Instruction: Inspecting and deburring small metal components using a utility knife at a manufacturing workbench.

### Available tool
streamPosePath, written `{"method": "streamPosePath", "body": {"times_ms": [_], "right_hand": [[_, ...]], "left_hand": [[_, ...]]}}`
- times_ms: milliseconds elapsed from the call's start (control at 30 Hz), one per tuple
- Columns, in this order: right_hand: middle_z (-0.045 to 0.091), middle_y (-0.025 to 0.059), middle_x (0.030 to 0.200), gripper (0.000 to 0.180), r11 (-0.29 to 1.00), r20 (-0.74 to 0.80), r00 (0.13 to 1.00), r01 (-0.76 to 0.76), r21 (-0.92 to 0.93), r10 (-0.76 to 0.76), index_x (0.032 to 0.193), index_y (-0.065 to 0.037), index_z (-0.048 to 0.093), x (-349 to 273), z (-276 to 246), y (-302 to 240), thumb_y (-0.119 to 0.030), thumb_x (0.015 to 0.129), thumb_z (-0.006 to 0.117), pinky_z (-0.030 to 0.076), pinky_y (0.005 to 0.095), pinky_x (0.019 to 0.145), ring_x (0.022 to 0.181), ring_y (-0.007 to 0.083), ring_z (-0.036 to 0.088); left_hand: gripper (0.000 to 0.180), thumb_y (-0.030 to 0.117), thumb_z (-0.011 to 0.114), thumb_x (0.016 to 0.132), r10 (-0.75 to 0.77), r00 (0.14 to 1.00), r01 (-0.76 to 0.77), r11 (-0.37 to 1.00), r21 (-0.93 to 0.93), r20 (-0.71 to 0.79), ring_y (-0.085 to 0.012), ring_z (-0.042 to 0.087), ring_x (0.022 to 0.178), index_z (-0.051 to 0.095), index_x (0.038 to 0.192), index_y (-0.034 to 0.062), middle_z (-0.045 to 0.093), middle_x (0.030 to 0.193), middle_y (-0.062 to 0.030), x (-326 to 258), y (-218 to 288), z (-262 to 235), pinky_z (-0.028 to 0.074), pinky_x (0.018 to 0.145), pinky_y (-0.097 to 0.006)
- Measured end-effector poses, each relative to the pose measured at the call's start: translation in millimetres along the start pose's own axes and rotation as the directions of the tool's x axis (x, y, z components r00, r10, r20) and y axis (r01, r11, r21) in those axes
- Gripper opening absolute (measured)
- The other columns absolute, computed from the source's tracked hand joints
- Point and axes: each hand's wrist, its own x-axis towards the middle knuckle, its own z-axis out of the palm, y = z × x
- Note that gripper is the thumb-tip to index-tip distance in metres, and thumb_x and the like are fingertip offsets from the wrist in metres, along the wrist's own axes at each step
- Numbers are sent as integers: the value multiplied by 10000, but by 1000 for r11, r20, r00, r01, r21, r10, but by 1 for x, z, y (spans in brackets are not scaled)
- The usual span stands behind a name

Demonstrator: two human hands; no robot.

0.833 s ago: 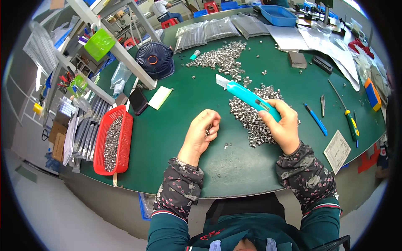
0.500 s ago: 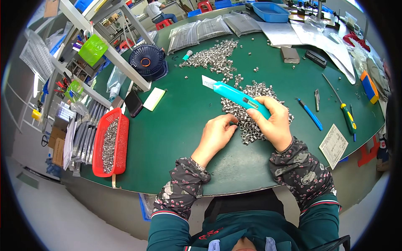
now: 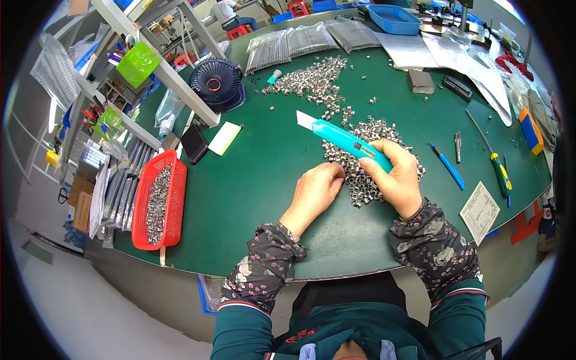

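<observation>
My right hand (image 3: pixel 396 180) is wrapped round a turquoise utility knife (image 3: pixel 351 143). Its flat pale blade points up and to the left, above the table. Under and beside the knife lies a pile of small metal rings (image 3: pixel 364 185). At the left edge of this pile is my left hand (image 3: pixel 315 191), with its fingers bent and drawn together. Whatever those fingertips pinch, if anything, is hidden by the hand. A second heap of metal rings (image 3: pixel 315 81) spreads farther back on the green table (image 3: pixel 252 198).
On the left stand a red basket (image 3: pixel 174 210) of small metal parts, a phone (image 3: pixel 194 144) and a black fan (image 3: pixel 215 84). A blue pen-like tool (image 3: pixel 449 168) and a screwdriver (image 3: pixel 497 165) lie on the right. Bagged rods (image 3: pixel 312 41) line the back.
The left hand's fingers have curled in closer at the pile's edge. The right hand keeps the knife in nearly the same pose. The whole view has shifted slightly.
</observation>
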Motion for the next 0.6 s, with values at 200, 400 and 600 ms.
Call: {"method": "streamPosePath", "body": {"times_ms": [200,400,600], "right_hand": [[598,106,772,222,998,28,998,-58,28,57,866,-6,596,1,-3,-2,-153,715,668,453,291,606,677,204,587],[599,108,780,230,999,20,1000,-14,32,14,865,-1,593,0,-1,1,-149,709,675,456,293,609,680,210,588],[600,114,785,232,1000,11,1000,-17,22,16,861,-2,595,1,-1,1,-150,703,680,459,296,615,687,221,591]], "left_hand": [[134,90,616,710,-241,969,247,948,-199,54,-157,512,529,605,838,49,557,661,-76,5,3,-18,427,526,-295],[177,84,635,704,-213,971,228,961,-154,109,-102,446,498,610,875,46,493,593,-33,-1,-1,-26,392,490,-267],[158,111,618,714,-208,972,212,977,-29,110,-202,564,619,599,859,53,572,689,-76,2,3,-16,447,575,-333]]}}
